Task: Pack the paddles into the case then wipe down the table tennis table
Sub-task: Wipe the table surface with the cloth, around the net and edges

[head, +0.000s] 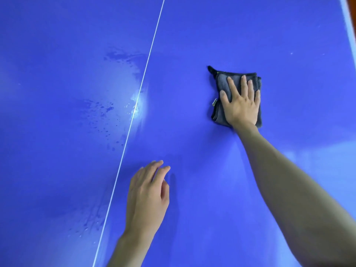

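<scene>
Leftmost, the blue table tennis table (192, 45) carries patches of wet droplets (107, 110), scattered from about ten o'clock down toward seven o'clock, all on the left of the thin white centre line (142, 81). That line runs diagonally from twelve o'clock at the top edge down to six o'clock at the bottom, and a bright glare sits on it near the middle of the view.

Just right of the line, at six o'clock, the left hand (148, 197) hovers or rests low over the blue surface; whether it touches cannot be told. Its fingers are loosely spread and only slightly bent, holding nothing, with a faint shadow beside them.

Further right, at two o'clock, the folded dark grey cloth (223, 81) lies flat on the table, a small loop sticking out at its upper left corner and a small tag at its left edge. The right hand (240, 105) presses down on it with straight, splayed fingers, palm flat, the bare forearm stretching back toward four o'clock.

At the far right, near one o'clock, the table's white edge stripe (348, 22) shows. The paddles and case are not in view.
</scene>
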